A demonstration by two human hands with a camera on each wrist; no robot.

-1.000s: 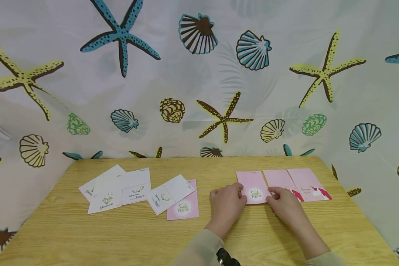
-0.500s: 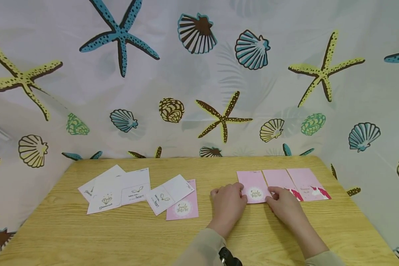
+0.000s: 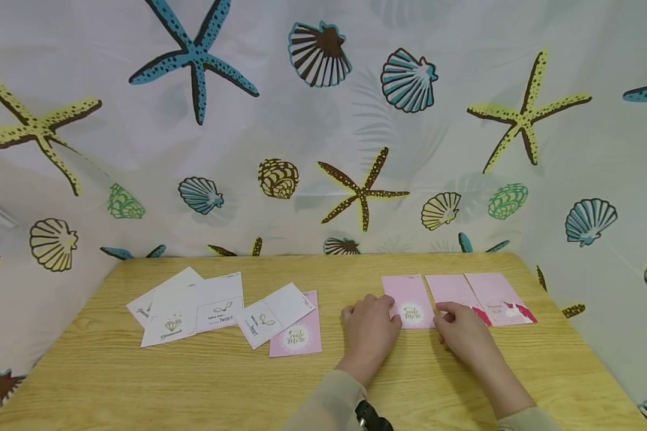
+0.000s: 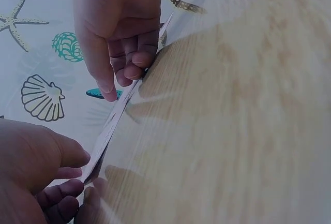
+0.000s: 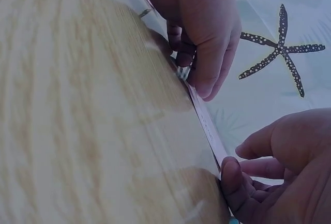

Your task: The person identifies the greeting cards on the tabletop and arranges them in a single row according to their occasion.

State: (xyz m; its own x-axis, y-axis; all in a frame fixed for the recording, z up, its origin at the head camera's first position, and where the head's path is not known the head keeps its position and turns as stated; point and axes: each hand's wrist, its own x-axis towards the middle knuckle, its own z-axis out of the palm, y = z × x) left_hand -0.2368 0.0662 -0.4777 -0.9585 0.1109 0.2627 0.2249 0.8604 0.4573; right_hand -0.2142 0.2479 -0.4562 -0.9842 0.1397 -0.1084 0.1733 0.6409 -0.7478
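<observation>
Pink card (image 3: 409,290), right of centre: long axis leaned toward upper left. Left hand (image 3: 369,330) pinched it; right hand (image 3: 465,331) grip was unclear.

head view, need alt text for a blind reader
Two hands flank a pink "Smile More" card on a wooden table, two more pink cards to its right. White cards lie further left, one overlapping another pink card. A starfish-patterned backdrop rises behind.
</observation>
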